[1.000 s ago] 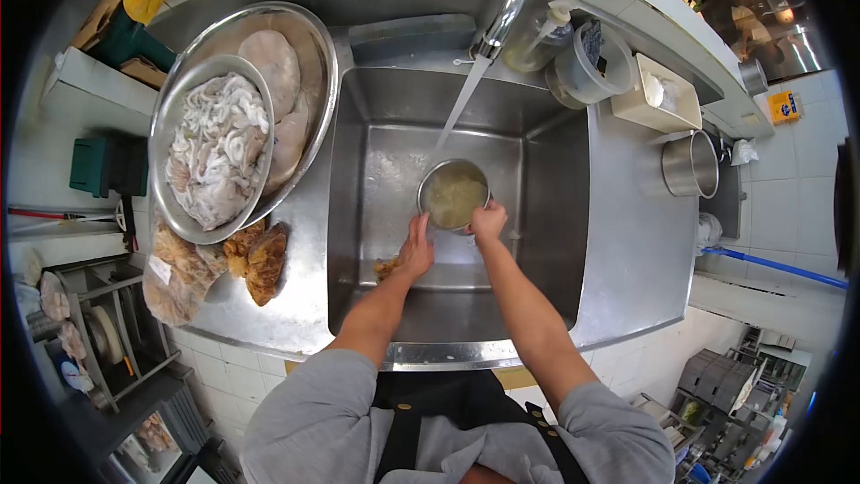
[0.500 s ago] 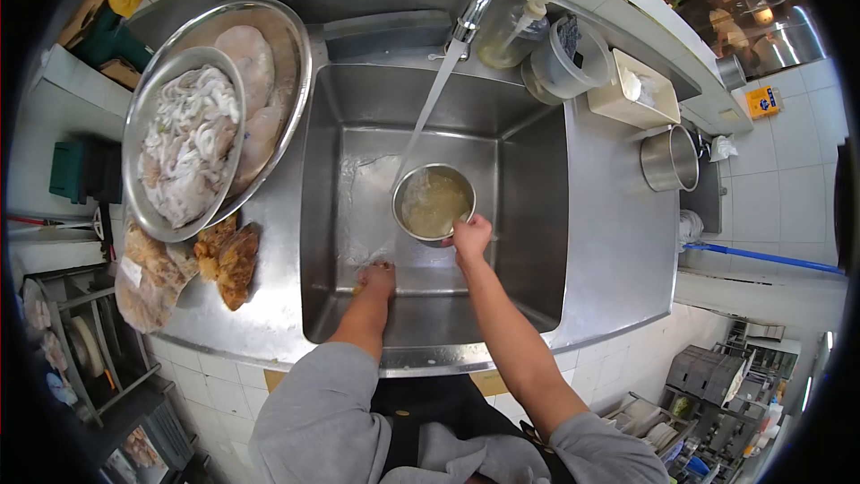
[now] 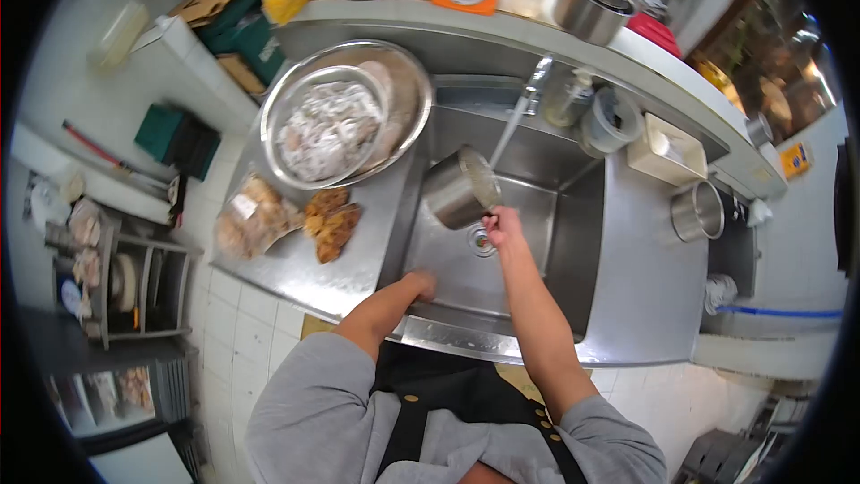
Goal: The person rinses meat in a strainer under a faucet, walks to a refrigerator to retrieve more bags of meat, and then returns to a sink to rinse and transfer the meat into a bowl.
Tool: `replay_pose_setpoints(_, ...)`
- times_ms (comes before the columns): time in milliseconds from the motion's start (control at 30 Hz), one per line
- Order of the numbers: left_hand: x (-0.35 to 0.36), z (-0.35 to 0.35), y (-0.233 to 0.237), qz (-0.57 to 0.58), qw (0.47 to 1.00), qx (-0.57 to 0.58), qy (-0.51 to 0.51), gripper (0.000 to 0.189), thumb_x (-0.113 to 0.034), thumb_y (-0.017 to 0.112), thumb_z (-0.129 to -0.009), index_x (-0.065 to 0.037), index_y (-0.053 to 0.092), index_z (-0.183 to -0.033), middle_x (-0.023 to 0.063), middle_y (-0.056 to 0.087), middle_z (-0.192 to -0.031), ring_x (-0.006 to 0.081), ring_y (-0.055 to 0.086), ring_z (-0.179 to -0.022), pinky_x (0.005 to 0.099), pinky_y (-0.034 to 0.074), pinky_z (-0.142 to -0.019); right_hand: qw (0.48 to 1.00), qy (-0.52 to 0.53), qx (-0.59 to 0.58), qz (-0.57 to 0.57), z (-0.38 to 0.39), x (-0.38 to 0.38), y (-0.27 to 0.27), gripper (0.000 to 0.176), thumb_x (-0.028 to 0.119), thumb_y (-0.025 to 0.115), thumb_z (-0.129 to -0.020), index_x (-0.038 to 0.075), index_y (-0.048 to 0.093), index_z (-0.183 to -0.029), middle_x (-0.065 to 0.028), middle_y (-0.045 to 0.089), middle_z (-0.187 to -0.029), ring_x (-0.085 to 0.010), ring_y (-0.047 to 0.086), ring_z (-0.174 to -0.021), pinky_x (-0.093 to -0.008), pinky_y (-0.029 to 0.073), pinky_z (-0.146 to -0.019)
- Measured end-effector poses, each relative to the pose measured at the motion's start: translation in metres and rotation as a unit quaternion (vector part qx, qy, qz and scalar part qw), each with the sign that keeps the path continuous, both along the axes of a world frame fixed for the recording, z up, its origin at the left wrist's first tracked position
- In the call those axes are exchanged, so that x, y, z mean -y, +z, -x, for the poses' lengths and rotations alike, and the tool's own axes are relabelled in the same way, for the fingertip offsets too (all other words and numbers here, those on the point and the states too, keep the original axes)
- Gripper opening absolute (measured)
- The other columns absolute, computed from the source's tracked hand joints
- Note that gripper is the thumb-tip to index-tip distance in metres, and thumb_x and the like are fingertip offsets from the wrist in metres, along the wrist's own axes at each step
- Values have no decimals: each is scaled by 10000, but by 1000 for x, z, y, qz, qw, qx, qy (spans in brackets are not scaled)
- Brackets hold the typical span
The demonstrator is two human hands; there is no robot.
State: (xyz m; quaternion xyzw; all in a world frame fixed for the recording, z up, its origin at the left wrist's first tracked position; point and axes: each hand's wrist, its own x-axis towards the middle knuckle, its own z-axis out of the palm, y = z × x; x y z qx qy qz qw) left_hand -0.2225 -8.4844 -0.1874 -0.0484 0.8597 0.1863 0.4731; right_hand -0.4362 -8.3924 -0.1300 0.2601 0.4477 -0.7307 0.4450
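Note:
My right hand (image 3: 503, 226) is closed on the edge of a steel pot (image 3: 455, 190), now tilted over the sink (image 3: 588, 242) with its outer side toward me. What is inside the pot is mostly hidden. Behind it, water runs from the faucet (image 3: 539, 79). Low in the near left of the basin hangs my left hand (image 3: 421, 285), smeared by motion, its fingers hard to make out. The drain (image 3: 484, 242) shows under my right wrist.
Left of the sink, a bowl of pale, slippery-looking pieces (image 3: 327, 130) rests in a large steel basin (image 3: 421, 112). Nearby lie a bagged item (image 3: 251, 220) and brown chunks (image 3: 331, 226). Plastic containers (image 3: 611, 121), a cream bin (image 3: 665, 151) and another steel pot (image 3: 697, 212) stand right.
The pot has risen and tipped onto its side, shifting toward the left. Its cloudy liquid no longer shows. My left hand stays low in the sink. The view has swung left.

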Motion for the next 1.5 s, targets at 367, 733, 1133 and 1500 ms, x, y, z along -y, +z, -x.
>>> replay_pose_setpoints(367,-22,15,-19,-45,973,-101,204,341,-177,614,-661,48,647,-915,236,636,-925,364,608,-930,374,495,-803,966,-69,-234,-82,8,9,22,147,-98,470,-661,-76,529,-793,-185,574,-695,-282,607,-570,-412,521,-431)
replay_pose_setpoints(733,109,-74,172,-43,828,-261,494,141,-109,530,-675,-19,627,-625,170,596,-575,292,592,-538,388,471,-532,659,57,-657,-362,25,-61,60,109,-30,499,-671,-84,513,-577,-213,582,-576,-330,647,-880,-315,476,-811)
replay_pose_setpoints(1133,51,57,194,-74,701,-635,314,111,-41,579,-656,-21,578,-765,145,576,-761,326,565,-766,401,458,-679,963,-66,-239,-108,-11,-18,59,127,-93,489,-682,-75,527,-802,-162,588,-676,-243,569,-442,-340,461,-300)
replay_pose_setpoints(1500,44,216,85,-36,960,-273,-52,353,-249,585,-752,-64,633,-1049,165,610,-1071,315,571,-1018,391,421,-902,974,-115,-171,-97,-5,5,73,138,-89,486,-657,-64,507,-791,-155,562,-678,-264,568,-456,-364,484,-299)
